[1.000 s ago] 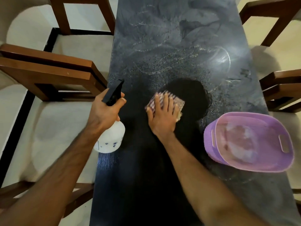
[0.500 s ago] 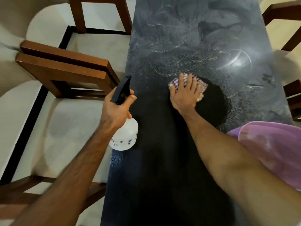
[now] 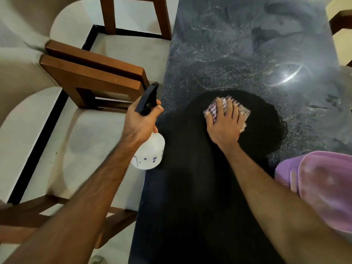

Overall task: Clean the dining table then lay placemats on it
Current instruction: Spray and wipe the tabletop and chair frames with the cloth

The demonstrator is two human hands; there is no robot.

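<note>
A dark stone dining table [image 3: 238, 60] runs away from me, its far part speckled with spray droplets and smear marks. My right hand [image 3: 224, 124] lies flat with spread fingers on a folded checked cloth [image 3: 244, 113], pressing it onto the tabletop near the middle. My left hand [image 3: 142, 122] grips the neck of a white spray bottle [image 3: 150, 153] with a black trigger head, held over the table's left edge. No placemats are in view.
A purple plastic basin [image 3: 323, 185] stands on the table at the right, close to my right forearm. Wooden chairs [image 3: 91, 73] with pale cushions stand along the left side. Another chair's wooden frame [image 3: 341, 21] shows at the far right.
My right hand has slid the cloth away from me and then a little back and to the right. The view has shifted left, so the basin sits further right. The spray bottle stays in my left hand.
</note>
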